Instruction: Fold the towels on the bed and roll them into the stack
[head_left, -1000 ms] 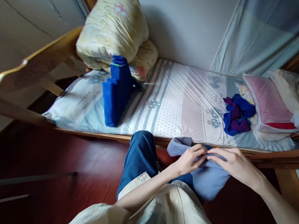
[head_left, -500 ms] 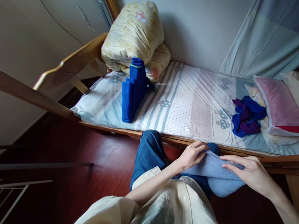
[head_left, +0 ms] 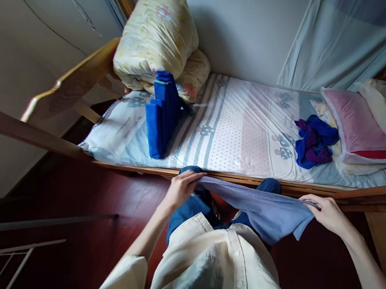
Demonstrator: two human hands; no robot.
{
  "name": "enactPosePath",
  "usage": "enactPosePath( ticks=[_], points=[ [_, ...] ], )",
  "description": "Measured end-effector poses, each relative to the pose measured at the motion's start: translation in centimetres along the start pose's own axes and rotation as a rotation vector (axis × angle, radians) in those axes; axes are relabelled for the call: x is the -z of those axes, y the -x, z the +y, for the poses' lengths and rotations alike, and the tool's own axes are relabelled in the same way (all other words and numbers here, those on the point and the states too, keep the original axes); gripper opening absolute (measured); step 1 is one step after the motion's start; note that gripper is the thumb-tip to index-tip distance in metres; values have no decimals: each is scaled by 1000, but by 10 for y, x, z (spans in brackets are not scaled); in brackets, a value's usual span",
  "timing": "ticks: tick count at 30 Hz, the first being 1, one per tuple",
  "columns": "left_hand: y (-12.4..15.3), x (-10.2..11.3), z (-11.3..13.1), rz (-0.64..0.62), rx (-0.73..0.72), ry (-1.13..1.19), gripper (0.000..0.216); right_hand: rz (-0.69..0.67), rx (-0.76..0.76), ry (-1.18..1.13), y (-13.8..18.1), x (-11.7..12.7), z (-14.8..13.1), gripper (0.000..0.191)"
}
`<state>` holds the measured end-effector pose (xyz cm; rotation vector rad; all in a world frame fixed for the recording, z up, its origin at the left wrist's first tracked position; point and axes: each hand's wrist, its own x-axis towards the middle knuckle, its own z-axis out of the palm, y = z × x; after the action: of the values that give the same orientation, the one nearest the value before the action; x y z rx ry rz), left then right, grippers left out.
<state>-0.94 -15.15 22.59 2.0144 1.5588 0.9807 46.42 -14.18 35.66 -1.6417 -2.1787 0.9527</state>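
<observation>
A light blue-grey towel (head_left: 260,207) is stretched between my hands above my knees, its top edge drawn nearly straight and its lower part hanging down. My left hand (head_left: 183,186) pinches one end of that edge. At the other end, my right hand (head_left: 325,213) grips the cloth between thumb and fingers. Beyond it, on the bed (head_left: 231,136), stands a stack of folded blue cloths (head_left: 162,117) at the left. A crumpled blue and purple cloth (head_left: 314,141) lies at the right.
A rolled yellow quilt (head_left: 159,35) sits at the bed's left end. A pink pillow (head_left: 357,122) in a clear cover lies at the right end. The wooden bed rail (head_left: 28,132) runs along the near left, and a white metal rack (head_left: 4,256) stands lower left.
My left hand has moved left, away from my right hand, pulling the towel out wide. The view has shifted slightly.
</observation>
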Motion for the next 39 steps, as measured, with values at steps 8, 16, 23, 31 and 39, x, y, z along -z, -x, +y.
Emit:
enactPosePath(
  ticks=[8, 16, 23, 31, 39],
  points=[
    [18, 90, 12, 100, -60, -257, 44, 118, -2, 161, 1, 3, 46, 33],
    [37, 119, 4, 352, -53, -387, 19, 328, 121, 232, 9, 24, 45, 23],
    [28, 143, 0, 415, 40, -375, 17, 242, 127, 270, 7, 39, 39, 24],
    [6, 177, -12, 401, 309, -349, 37, 317, -3, 257, -4, 69, 40, 36],
    [-75, 199, 3, 252, 177, -513, 70, 359, -286, 195, -51, 112, 17, 12]
  ],
)
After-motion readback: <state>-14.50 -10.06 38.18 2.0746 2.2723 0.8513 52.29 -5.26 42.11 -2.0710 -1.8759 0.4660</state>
